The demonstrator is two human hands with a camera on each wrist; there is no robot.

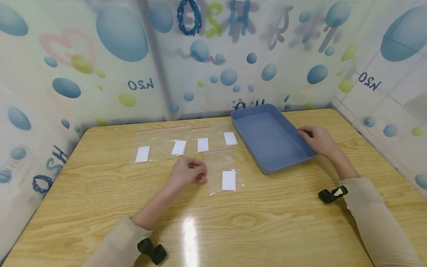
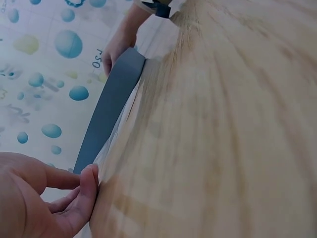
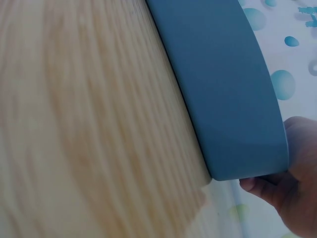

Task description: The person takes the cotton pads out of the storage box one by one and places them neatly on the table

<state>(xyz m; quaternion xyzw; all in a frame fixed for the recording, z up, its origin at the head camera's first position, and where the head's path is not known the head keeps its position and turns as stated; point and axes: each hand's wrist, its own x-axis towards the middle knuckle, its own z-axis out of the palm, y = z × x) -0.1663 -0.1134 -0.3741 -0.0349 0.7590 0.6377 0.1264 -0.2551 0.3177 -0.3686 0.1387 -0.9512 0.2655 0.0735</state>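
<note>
My left hand (image 1: 189, 171) is at the left edge of a clear zip-lock bag (image 1: 217, 163) lying flat on the table. Its thumb and fingertips come together at that edge, seeming to pinch it; in the left wrist view the left hand (image 2: 54, 198) hides the plastic. A white card (image 1: 228, 180) shows in the bag's lower right. With my right hand (image 1: 318, 140) I grip the right rim of a blue-grey tray (image 1: 267, 163). In the right wrist view, fingers of the right hand (image 3: 297, 183) reach under the tray's corner (image 3: 237, 124).
Behind the left hand lie more clear zip-lock bags (image 1: 156, 142) in a row, with several white cards, such as one card (image 1: 142, 154) at the left. The wooden table (image 1: 260, 226) ends at a patterned wall sheet (image 1: 213, 89).
</note>
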